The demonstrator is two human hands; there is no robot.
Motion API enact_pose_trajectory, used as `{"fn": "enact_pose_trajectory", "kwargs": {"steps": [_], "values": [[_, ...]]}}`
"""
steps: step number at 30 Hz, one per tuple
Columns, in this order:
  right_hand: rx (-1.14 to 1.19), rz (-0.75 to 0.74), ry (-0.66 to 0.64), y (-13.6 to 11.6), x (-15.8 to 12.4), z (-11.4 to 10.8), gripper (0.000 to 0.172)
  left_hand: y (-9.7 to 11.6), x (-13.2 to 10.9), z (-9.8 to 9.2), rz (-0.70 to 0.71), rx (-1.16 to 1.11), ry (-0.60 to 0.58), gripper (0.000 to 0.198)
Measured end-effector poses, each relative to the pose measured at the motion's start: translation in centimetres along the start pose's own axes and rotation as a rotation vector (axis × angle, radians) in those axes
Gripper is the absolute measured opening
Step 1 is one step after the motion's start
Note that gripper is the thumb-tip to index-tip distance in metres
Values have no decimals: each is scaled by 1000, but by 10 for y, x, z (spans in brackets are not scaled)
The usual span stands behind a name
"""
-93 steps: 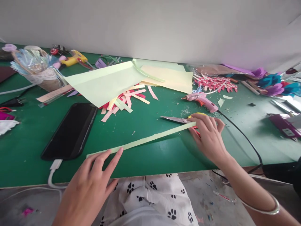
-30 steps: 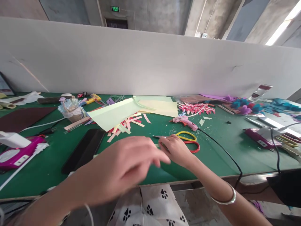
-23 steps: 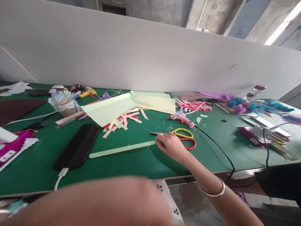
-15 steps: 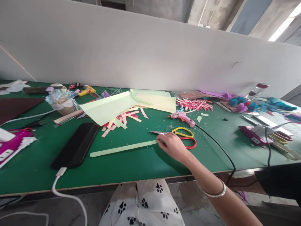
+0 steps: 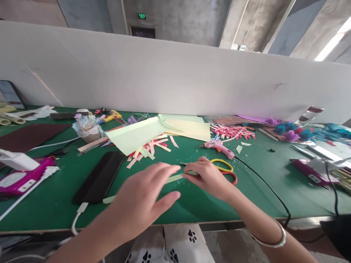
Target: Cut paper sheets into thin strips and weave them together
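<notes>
My right hand point(image 5: 207, 177) pinches the right end of a pale green paper strip point(image 5: 174, 178), close to the scissors. The strip runs left over the green table, partly hidden behind my left hand point(image 5: 148, 193). That left hand hovers above the strip, thumb and fingers apart, holding nothing. Scissors point(image 5: 222, 166) with one yellow and one red handle lie partly behind my right hand. Beyond them rests a pink glue gun point(image 5: 219, 148) with a black cord.
A black phone point(image 5: 100, 177) on a white cable lies to the left. Green and cream paper sheets point(image 5: 137, 135), cut strips point(image 5: 150, 148) and a red-and-white woven paper piece point(image 5: 233, 131) lie farther back. Purple power strips point(image 5: 30, 177) sit at both sides, before a white partition point(image 5: 175, 76).
My left hand has come into view from the lower left, reaching over the strip. My right hand stays at the strip's right end. The camera view has tilted up slightly and turned left.
</notes>
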State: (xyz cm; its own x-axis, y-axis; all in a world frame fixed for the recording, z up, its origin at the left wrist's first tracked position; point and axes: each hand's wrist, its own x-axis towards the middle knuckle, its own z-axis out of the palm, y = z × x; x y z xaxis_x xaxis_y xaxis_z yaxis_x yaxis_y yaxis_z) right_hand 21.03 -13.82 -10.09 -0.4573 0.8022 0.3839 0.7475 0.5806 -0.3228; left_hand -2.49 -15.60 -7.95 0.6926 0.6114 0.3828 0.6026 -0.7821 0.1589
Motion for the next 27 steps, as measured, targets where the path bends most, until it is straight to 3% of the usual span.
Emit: {"fn": "enact_pose_trajectory", "kwargs": {"steps": [3,5,10,15,19,22,27], "values": [[30,-53,5,-11,5,-7,22,2,45,9,55,-86,-24,25],[67,-27,2,-15,6,-11,23,2,55,17,27,-92,-17,24],[176,98,-16,-15,7,-18,22,-3,51,23,1,-118,-102,24],[204,125,-119,-15,8,-23,25,-13,52,22,104,-96,-159,30],[194,110,-220,-19,7,-25,27,-24,51,16,161,-225,-309,27],[204,117,-233,-18,5,-26,28,-35,45,8,67,-384,-432,30],[327,242,-309,2,1,-32,30,-56,28,-10,-211,-557,-619,35]]}}
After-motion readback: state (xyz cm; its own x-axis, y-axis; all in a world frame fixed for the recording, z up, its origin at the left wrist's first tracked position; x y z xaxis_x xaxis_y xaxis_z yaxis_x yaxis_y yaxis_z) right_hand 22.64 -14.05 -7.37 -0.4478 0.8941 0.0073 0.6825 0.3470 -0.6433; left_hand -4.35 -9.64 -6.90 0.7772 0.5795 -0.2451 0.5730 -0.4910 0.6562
